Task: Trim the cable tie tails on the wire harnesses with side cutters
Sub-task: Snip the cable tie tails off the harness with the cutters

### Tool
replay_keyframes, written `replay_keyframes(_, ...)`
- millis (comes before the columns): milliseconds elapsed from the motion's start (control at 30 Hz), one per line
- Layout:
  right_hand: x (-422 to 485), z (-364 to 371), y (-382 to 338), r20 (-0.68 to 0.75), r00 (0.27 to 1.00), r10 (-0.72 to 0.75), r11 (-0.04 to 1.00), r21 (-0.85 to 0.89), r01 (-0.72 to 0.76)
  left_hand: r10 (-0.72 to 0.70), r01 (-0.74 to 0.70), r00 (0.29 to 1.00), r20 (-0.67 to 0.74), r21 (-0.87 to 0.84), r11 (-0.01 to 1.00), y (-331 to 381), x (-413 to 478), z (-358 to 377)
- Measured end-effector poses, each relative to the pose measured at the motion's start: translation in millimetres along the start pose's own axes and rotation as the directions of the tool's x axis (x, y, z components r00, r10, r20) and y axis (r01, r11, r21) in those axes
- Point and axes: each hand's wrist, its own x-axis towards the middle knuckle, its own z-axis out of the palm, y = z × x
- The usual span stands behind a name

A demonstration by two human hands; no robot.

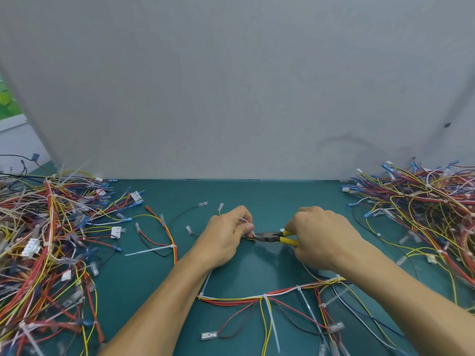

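Take your two hands as the middle of the dial. At 9 o'clock a deep left pile (43,240) of harnesses spreads over the green mat (257,196), with red, yellow and blue wires tangled among white connectors. A right pile (424,209) lies at 3 o'clock. Both piles sit well apart from your hands. A grey panel (231,86) walls off the mat from 10 to 2 o'clock.

The harness in work (257,298) lies around you. Its tied trunk runs across at 6 o'clock and passes under both forearms. Uncut white tie tails (272,322) trail from that trunk toward 6 o'clock. Another long tail (146,251) sticks out at 9 o'clock from a red-and-yellow branch.

Your left hand (226,237) lies knuckles up. Its thumb and fingers pinch a thin bundle of wires at the hand's 3 o'clock edge, and a pale cable tie tail (243,219) rises beside the fingers. Your right hand (323,235) is knuckles up too, its fingers curled round the yellow handles of the side cutters (272,236), which point toward 9 o'clock. The dark nose of the cutters meets the bundle just beside your left thumb. The handles stand slightly apart, but you cannot tell whether the blades have closed. Your bare forearms come in from 5 and 7 o'clock.
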Motion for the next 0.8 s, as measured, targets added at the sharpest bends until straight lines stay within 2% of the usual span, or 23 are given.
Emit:
replay_keyframes(400,4,4,2,-0.041,0.994,-0.098,0.981,-0.173,0.09,-0.017,0.017,1.0,0.006,-0.009,1.0,0,1,1)
replay_keyframes(567,5,10,7,-0.046,0.997,-0.06,0.995,-0.08,0.056,-0.059,0.058,0.998,-0.023,-0.051,0.997,-3,3,0)
replay_keyframes(667,-1,8,23,-0.115,0.993,0.041,0.999,0.032,-0.037,-0.165,0.132,0.984,-0.069,-0.342,0.93,3,3,-6)
replay_keyframes(733,-10,4,38,-0.16,0.983,0.094,0.992,0.095,-0.079,-0.255,0.149,0.961,-0.109,-0.571,0.807,15,0,-13)
replay_keyframes(800,-23,-1,52,-0.173,0.975,0.141,0.981,0.155,-0.115,-0.31,0.144,0.946,-0.098,-0.727,0.671,29,-6,-19)
